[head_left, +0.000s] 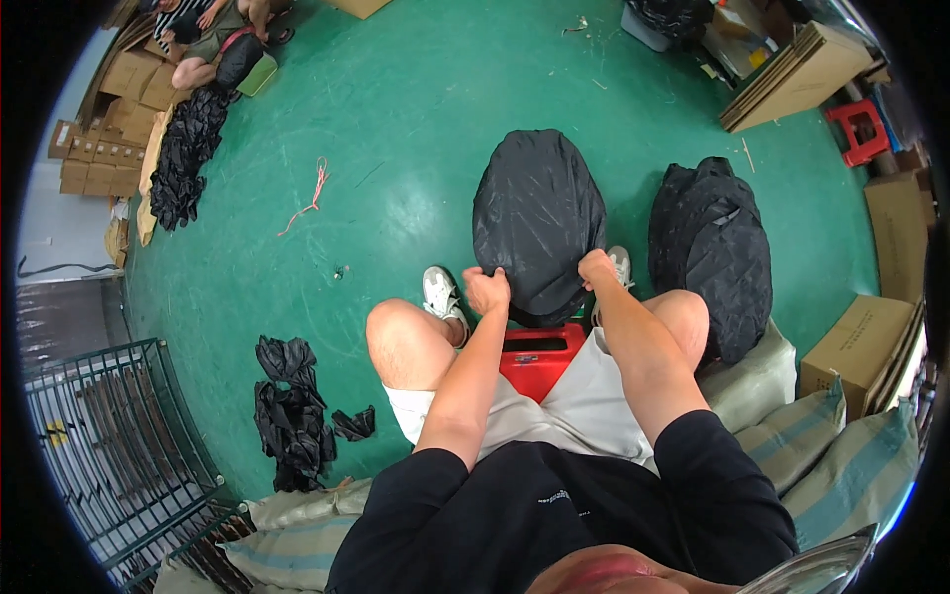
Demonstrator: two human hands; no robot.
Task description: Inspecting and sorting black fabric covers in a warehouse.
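Note:
A black fabric cover [539,223], drawn over a large oval shape, stands between my feet. What lies under the cloth is hidden. My left hand [487,291] is closed on the cover's near left edge. At the near right edge, my right hand [597,269] pinches the same cloth. Below the cover, between my knees, is a red plastic stool [539,381]. To the right sits a stack of similar black oval covered pieces [712,257].
Loose black cloth pieces [295,416] lie left on the green floor [396,119], and a pink string [315,193] farther off. Stuffed woven sacks [851,485] and a cardboard box [856,346] stand right, a metal rack [129,445] left. Another person [203,40] sits at the far left.

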